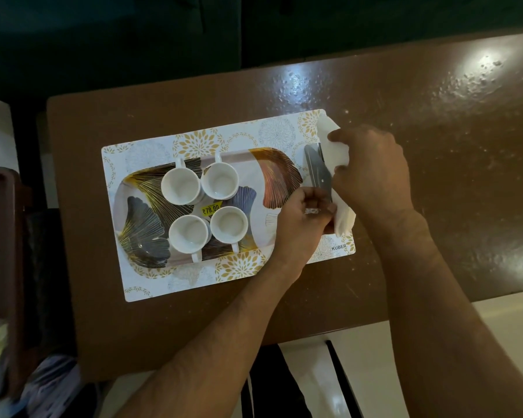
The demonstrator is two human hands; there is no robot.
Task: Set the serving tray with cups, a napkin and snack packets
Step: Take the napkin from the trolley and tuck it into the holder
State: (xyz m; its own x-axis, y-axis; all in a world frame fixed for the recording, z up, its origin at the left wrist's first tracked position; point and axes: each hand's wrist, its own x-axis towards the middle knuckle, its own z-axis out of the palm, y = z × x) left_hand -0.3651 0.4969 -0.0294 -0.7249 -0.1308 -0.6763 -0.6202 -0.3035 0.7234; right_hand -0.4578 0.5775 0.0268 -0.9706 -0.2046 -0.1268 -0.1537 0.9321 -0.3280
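A leaf-patterned serving tray (272, 176) lies on a white floral placemat (194, 140). Several white cups stand on its left half, among them one at the back left (180, 186) and one at the front right (229, 223). At the tray's right end lies a white napkin (341, 149) with metal cutlery (316, 168) on it. My left hand (302, 224) pinches the cutlery's near ends together with the napkin's lower part. My right hand (372, 170) grips the napkin's right side. No snack packets are in view.
The placemat sits on a brown table (435, 131) whose near edge runs along the bottom right. A dark wooden chair (0, 236) stands at the left, with colourful bags (0, 357) below it. A yellow price sticker (211, 209) lies between the cups.
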